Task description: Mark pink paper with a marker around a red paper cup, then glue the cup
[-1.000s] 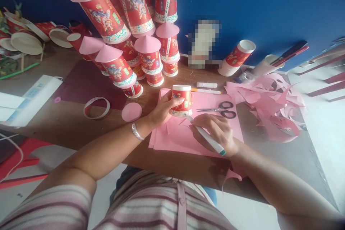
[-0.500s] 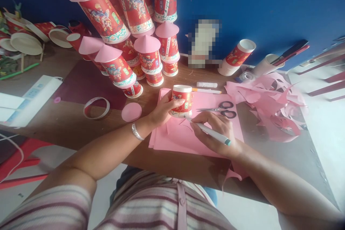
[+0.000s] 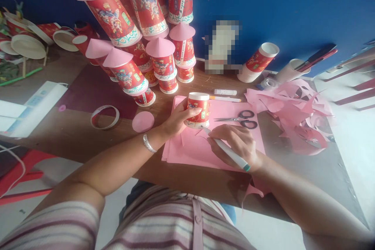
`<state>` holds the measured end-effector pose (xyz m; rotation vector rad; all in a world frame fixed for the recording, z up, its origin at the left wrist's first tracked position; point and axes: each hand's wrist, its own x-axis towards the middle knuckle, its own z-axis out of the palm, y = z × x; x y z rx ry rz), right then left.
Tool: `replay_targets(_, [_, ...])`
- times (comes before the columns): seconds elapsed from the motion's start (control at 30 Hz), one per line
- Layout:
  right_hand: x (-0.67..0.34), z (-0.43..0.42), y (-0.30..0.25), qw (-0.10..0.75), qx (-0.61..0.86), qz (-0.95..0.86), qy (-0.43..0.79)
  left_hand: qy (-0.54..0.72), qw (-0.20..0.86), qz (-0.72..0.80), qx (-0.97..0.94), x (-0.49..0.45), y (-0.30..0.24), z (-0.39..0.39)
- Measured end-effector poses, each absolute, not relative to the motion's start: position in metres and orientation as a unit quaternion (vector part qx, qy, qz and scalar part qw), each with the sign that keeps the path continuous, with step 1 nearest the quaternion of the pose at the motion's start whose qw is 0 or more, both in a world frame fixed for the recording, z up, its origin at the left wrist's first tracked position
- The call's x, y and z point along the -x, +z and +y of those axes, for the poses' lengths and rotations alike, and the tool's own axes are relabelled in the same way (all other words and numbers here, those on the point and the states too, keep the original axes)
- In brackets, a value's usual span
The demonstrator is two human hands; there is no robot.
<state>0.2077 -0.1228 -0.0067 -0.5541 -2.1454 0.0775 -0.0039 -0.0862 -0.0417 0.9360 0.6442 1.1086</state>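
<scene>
My left hand is closed around a red printed paper cup, its thumb lying across the front. The cup has a white band at its lower edge with faint marks on it. In my right hand is a white marker pen with a green end, its tip at the white band. Pink paper sheets lie under both hands. Just beyond my right hand, scissors with dark handles rest on the paper. A pink paper disc lies left of the cup.
Several red cup towers with pink cone tops stand at the back left. Pink paper scraps heap on the right. A glue stick, a stack of cups, a pen holder and a cut paper ring are also on the table.
The green end of the marker has swung down a little as my right hand tilts, with the tip staying near the cup's white band. The cup has barely moved.
</scene>
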Motion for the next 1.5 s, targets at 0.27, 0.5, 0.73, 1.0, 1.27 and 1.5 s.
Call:
replay_targets(0.27, [-0.2083, -0.1229, -0.0109, 0.444, 0.22, -0.869, 0.017, 0.486, 0.71, 0.285, -0.423, 0.005, -0.0404, -0.0872])
replay_targets(0.5, [-0.2085, -0.1227, -0.0123, 0.445, 0.219, -0.868, 0.016, 0.492, 0.704, 0.287, -0.425, 0.0044, -0.0409, -0.0866])
replay_targets(0.73, [-0.2077, -0.1238, -0.0103, 0.441, 0.215, -0.871, 0.022, 0.492, 0.703, 0.29, -0.424, 0.005, -0.0405, -0.0866])
replay_targets(1.0, [-0.2071, -0.1238, -0.0091, 0.435, 0.224, -0.872, 0.027, 0.496, 0.702, 0.288, -0.422, 0.0043, -0.0415, -0.0867])
replay_targets(1.27, [-0.2072, -0.1231, -0.0094, 0.432, 0.225, -0.873, 0.03, 0.496, 0.706, 0.293, -0.413, 0.0049, -0.0409, -0.087])
replay_targets(1.5, [-0.2069, -0.122, -0.0092, 0.442, 0.234, -0.866, 0.02, 0.497, 0.705, 0.296, -0.411, 0.0057, -0.0416, -0.0873])
